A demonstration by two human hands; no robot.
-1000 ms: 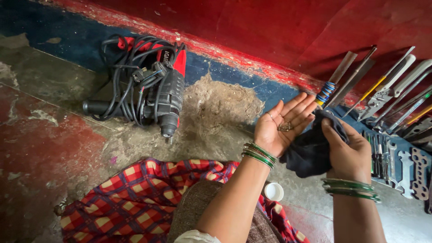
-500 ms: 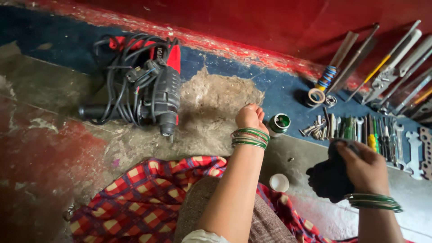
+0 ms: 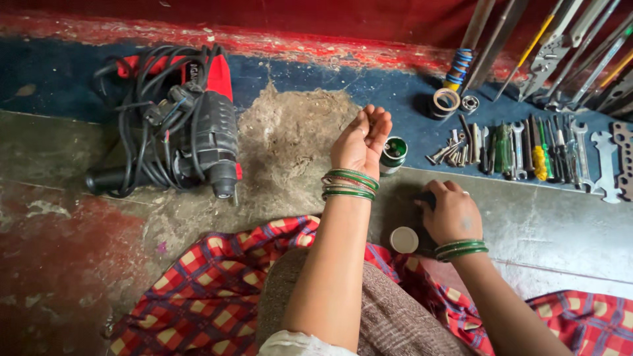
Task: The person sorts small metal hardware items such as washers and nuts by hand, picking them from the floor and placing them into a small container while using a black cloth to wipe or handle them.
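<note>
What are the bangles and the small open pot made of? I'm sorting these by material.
The bangles look like glossy green glass or plastic; the shine leaves it open. The pot seems to be metal, with a bright silvery rim and a green inside.

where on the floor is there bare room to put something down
Bare grey floor lies right of the right hand, below the row of small tools. Another patch sits between the drill and left hand. The blue strip is crowded.

The worn concrete floor (image 3: pixel 567 231) is carrying a corded red-and-black drill (image 3: pixel 191 132) near its far-left edge, a row of small hand tools (image 3: pixel 527 155) along the far-right edge, and a white cap (image 3: pixel 403 239) nearer the middle.
</note>
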